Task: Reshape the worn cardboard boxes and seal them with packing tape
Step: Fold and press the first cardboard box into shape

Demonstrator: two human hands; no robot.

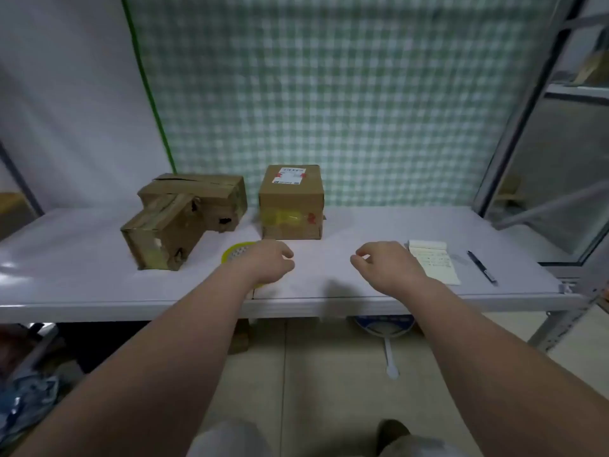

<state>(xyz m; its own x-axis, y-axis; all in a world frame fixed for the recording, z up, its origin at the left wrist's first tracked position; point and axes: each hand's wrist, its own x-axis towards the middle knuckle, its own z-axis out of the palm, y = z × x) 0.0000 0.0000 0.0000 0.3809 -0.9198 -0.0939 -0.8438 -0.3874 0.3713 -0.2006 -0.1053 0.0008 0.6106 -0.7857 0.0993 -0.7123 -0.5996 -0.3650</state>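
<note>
Three cardboard boxes stand on the white table [362, 225]. A torn, taped box [161, 234] lies front left, touching a flatter worn box [201, 196] behind it. An upright box [291, 202] with a shipping label and yellow tape stands in the middle. A yellow tape roll [235, 253] lies flat on the table, partly hidden by my left hand [268, 263], which hovers over it with loosely curled fingers holding nothing. My right hand [385, 262] hovers over bare table, fingers loosely curled and empty.
A notepad [435, 262] and a black pen [481, 267] lie at the table's right. A metal shelf frame [540, 94] rises on the right. Checked cloth hangs behind. A fan [385, 328] and clutter lie on the floor below.
</note>
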